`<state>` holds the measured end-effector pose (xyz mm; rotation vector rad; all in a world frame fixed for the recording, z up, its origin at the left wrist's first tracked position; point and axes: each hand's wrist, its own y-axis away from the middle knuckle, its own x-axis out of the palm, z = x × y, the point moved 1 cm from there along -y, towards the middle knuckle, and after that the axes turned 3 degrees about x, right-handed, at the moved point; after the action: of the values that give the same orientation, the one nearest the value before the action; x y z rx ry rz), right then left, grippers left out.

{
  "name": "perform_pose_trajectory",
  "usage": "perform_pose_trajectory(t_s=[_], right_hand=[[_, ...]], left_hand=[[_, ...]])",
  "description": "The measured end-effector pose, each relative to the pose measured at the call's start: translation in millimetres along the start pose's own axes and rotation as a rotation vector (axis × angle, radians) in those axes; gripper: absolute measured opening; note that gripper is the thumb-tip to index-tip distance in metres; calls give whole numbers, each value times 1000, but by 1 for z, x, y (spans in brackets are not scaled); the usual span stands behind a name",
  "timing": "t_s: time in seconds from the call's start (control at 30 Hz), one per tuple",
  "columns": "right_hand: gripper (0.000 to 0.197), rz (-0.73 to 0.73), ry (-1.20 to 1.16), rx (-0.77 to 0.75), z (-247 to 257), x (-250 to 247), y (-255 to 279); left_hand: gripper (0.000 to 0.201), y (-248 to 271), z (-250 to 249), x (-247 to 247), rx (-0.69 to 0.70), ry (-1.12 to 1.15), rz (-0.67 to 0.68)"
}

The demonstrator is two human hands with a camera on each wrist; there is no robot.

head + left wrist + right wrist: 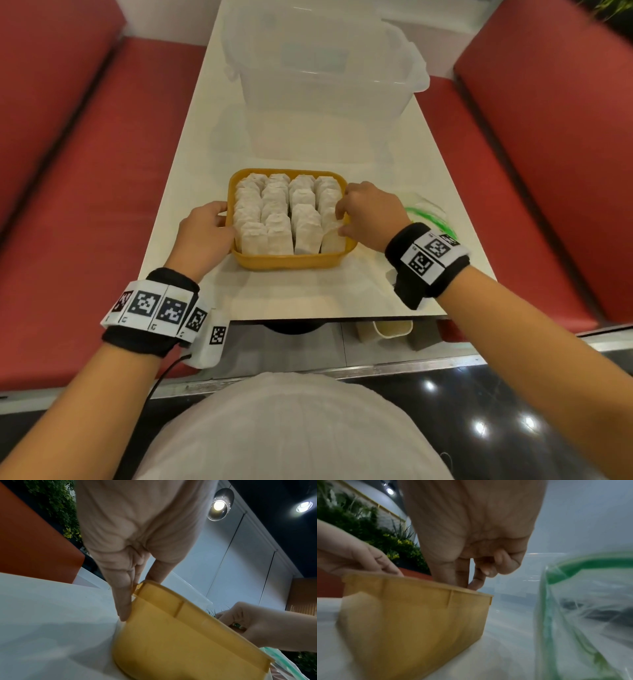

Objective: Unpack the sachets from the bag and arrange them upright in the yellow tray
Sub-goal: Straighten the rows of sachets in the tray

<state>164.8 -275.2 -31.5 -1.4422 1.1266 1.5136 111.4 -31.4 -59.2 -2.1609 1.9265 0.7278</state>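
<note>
Sachets (279, 214), pale and papery, are packed upright in four rows inside the yellow tray (287, 262), which is set near the near edge of the white table (308, 144). The tray's left rim is held by the left hand (205, 236): thumb over the rim, fingers (122, 601) laid straight down the outer wall. The right hand (371, 214) is lowered over the tray's right near corner, its fingertips (462, 580) curled and dipped inside the rim, closed on the nearest sachet (333, 238) of the right-hand row. The clear bag (428, 212) with green markings is left on the table just right of the tray, beyond the right hand. A clear plastic bin (322, 85) is set at the far end of the table. Red bench seats (85, 171) are seen on both sides.
</note>
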Motion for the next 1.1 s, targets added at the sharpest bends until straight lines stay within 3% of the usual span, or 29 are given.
perform_pose_trajectory(t_s=[0.3, 0.5, 0.6, 0.73, 0.8, 1.1], right_hand=[[18, 59, 86, -49, 6, -2, -19], [13, -4, -32, -89, 19, -17, -19], [22, 60, 57, -133, 34, -14, -20], [9, 145, 152, -146, 43, -9, -25], [2, 145, 84, -159, 42, -13, -26], [7, 170, -234, -202, 15, -59, -14]], left_hand=[[41, -2, 3, 1, 9, 2, 0], [43, -4, 3, 1, 15, -28, -12], [42, -4, 3, 0, 17, -29, -14], [38, -4, 4, -1, 28, -27, -9], [41, -5, 5, -1, 23, -23, -9], [42, -6, 6, -1, 27, -32, -8]])
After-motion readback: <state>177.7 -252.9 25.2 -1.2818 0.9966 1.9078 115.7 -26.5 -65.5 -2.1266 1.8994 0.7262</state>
